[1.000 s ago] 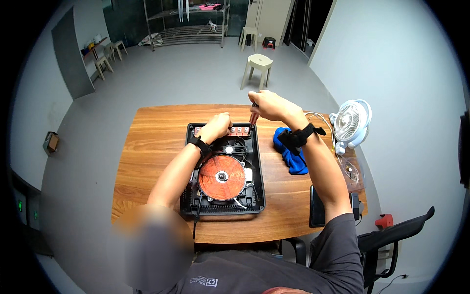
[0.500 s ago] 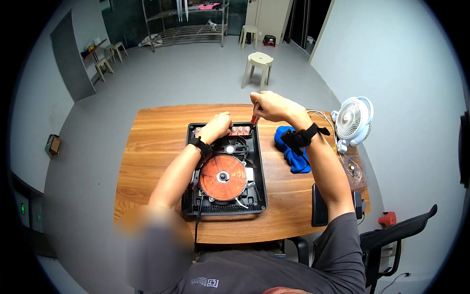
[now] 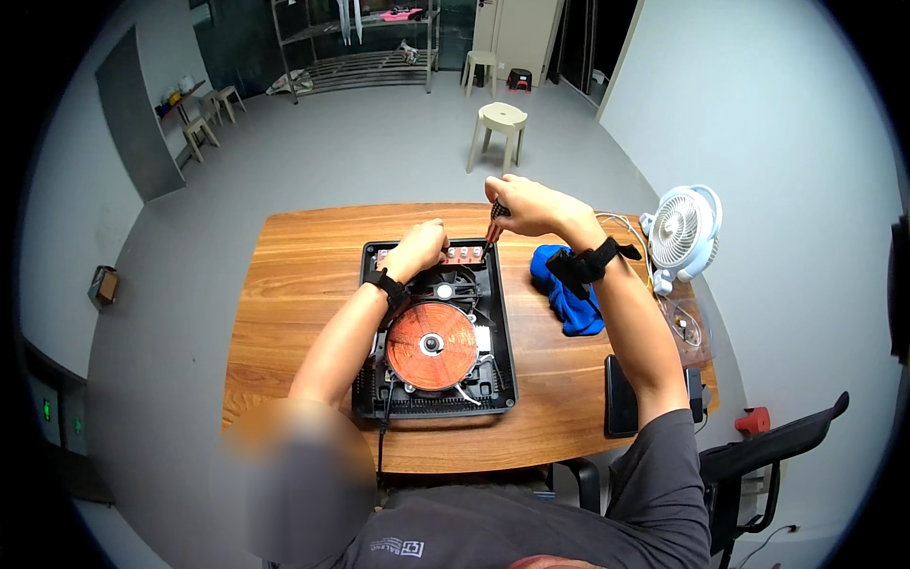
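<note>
An opened induction cooker base (image 3: 510, 379) lies on the table, its black housing showing a round copper-coloured coil (image 3: 408, 334) and a dark cooling fan (image 3: 462, 284). Along its far side runs a narrow red circuit board (image 3: 464, 254) with a row of pale buttons. My right hand (image 3: 527, 205) is closed around a red and black screwdriver (image 3: 494, 230), which points down at the board's right end. Over the board's left part, my left hand (image 3: 417, 249) has its fingers curled together. Its fingertips are hidden, so what they pinch cannot be made out.
On the wooden table (image 3: 294, 313), a blue cloth (image 3: 567, 289) lies right of the housing. Further right stand a white fan (image 3: 681, 226) and a clear tray (image 3: 690, 341). A black flat device (image 3: 621, 398) lies near my right elbow. A stool (image 3: 502, 119) stands beyond the table.
The screwdriver's handle looks turned in my right hand, with its dark patterned part now showing. Both hands stay in nearly the same place.
</note>
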